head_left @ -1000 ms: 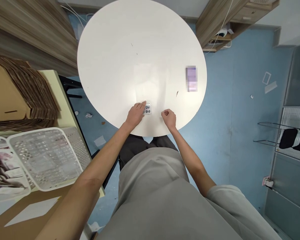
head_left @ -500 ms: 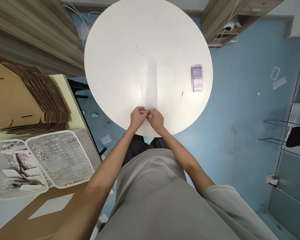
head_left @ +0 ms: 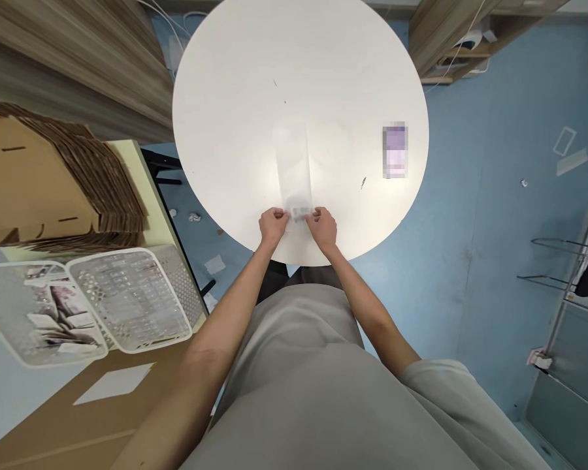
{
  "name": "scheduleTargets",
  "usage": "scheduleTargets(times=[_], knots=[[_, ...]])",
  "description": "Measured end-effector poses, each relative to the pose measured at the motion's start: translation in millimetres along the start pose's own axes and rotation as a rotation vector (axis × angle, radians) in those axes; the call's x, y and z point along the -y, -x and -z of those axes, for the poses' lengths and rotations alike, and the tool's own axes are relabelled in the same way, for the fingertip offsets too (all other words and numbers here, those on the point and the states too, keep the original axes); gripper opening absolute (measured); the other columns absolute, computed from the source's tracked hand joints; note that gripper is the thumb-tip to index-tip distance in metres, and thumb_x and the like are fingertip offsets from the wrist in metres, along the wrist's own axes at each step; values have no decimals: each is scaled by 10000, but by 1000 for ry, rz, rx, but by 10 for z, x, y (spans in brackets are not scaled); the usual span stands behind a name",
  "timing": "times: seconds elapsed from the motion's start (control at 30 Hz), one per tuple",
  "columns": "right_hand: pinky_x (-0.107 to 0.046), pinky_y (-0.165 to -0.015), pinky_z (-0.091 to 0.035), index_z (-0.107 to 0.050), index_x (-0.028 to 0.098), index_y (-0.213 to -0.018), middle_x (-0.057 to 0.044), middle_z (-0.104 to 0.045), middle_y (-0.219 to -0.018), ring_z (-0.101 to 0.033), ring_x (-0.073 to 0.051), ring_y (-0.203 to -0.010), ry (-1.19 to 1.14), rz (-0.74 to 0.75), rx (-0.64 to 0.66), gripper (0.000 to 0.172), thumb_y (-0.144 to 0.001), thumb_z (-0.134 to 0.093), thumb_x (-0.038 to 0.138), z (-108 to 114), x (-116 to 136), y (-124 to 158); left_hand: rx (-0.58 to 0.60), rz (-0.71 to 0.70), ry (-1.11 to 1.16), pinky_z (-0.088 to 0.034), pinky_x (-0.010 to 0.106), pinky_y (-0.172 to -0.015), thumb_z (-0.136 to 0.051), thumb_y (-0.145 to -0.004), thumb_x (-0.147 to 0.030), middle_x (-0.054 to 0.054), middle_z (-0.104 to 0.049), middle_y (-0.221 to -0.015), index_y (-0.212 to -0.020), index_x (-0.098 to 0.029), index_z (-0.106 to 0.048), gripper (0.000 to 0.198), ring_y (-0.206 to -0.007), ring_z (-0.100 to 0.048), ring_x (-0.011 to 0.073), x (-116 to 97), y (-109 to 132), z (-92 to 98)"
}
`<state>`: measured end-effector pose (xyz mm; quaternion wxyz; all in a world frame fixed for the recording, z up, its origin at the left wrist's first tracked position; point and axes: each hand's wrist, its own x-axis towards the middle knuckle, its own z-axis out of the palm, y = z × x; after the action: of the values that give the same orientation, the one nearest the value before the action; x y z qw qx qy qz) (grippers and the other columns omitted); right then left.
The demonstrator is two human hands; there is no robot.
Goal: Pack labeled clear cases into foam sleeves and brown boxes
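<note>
A small clear packet with dark pieces inside (head_left: 301,213) sits at the near edge of the round white table (head_left: 255,130). My left hand (head_left: 273,226) pinches its left end with curled fingers. My right hand (head_left: 323,228) pinches its right end the same way. A long clear plastic sleeve (head_left: 294,166) lies flat on the table just beyond the packet, reaching away from me. Whether the packet's far end is inside the sleeve I cannot tell.
A purple blurred card (head_left: 395,151) lies at the table's right side. To my left stand white mesh trays with packets (head_left: 122,300) and a stack of flat cardboard (head_left: 53,183). Blue floor (head_left: 494,215) with paper scraps surrounds the table.
My right hand came in from the right and met the left at the packet. Both hands now grip the packet's ends, a little apart. The camera view shifted slightly.
</note>
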<state>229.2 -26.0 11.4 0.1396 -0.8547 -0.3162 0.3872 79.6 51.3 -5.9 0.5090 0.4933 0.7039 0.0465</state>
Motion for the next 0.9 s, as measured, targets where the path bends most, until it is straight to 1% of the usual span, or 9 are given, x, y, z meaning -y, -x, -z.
scheduleTargets(times=[0.2,0.33,0.4,0.47,0.53,0.6,0.67,0.77,0.9], knots=[[-392,-1006,-592,-738,188,-1144,-141,-764,-1205,-741,-255,-1058,-66,3,-22,232,-1061,-719,404,-108,6,-123,-56,47,-40,-606,399,-1005,-744,-909,-212,102,-824,-1127,-988,-226,-676,106,-1097,-791,275,-70,-3,-62],[-369,-994,-584,-724,194,-1093,-120,-780,-1174,-744,-243,-1052,-102,5,-9,186,-1078,-695,377,-109,19,-139,-68,26,-135,-591,441,-1029,-731,-895,-156,71,-796,-1077,-1113,-242,-641,251,-1116,-769,290,-100,34,-83],[-365,-986,-582,-720,200,-1081,-107,-799,-1150,-752,-242,-1048,-132,-2,8,191,-1078,-699,390,-93,3,-147,-72,-2,-197,-592,489,-1038,-718,-903,-144,91,-773,-1116,-1201,-237,-622,327,-1146,-752,316,-101,67,-71],[-364,-977,-582,-718,209,-1066,-97,-812,-1134,-761,-242,-1040,-164,-4,24,202,-1071,-708,411,-79,-19,-160,-104,-100,-271,-588,540,-1074,-693,-909,-127,149,-736,-1255,-1282,-215,-614,392,-1241,-714,350,-96,95,-46],[-364,-972,-582,-713,218,-1044,-89,-819,-1115,-767,-243,-1032,-179,4,34,209,-1062,-717,426,-71,-37,-177,-101,-322,-330,-554,567,-1165,-632,-919,-90,197,-672,-1432,-1364,-191,-616,456,-1385,-640,364,-90,104,-20],[-362,-973,-581,-704,221,-1030,-84,-819,-1106,-769,-240,-1029,-177,13,38,206,-1060,-715,425,-71,-45,-193,-8,-588,-369,-497,569,-1264,-548,-933,-47,193,-624,-1557,-1421,-188,-633,515,-1498,-562,348,-90,86,-9],[-359,-973,-579,-693,222,-1022,-82,-815,-1109,-768,-237,-1030,-169,13,45,204,-1064,-707,422,-74,-42,-205,134,-755,-407,-468,578,-1306,-488,-954,-37,177,-634,-1582,-1436,-196,-663,536,-1524,-547,337,-94,48,-17],[-360,-980,-580,-674,228,-1009,-80,-811,-1114,-771,-238,-1041,-174,-11,60,207,-1067,-702,425,-75,-34,-220,241,-793,-460,-481,599,-1299,-457,-994,-84,186,-663,-1565,-1454,-188,-689,525,-1504,-574,347,-98,-13,-34],[-368,-999,-587,-655,227,-1084,-88,-814,-1145,-778,-242,-1082,-194,-40,59,209,-1055,-721,423,-48,-33,-249,265,-752,-472,-455,575,-1320,-495,-1036,-215,172,-630,-1622,-1540,-188,-654,530,-1540,-557,344,-102,-28,12]])
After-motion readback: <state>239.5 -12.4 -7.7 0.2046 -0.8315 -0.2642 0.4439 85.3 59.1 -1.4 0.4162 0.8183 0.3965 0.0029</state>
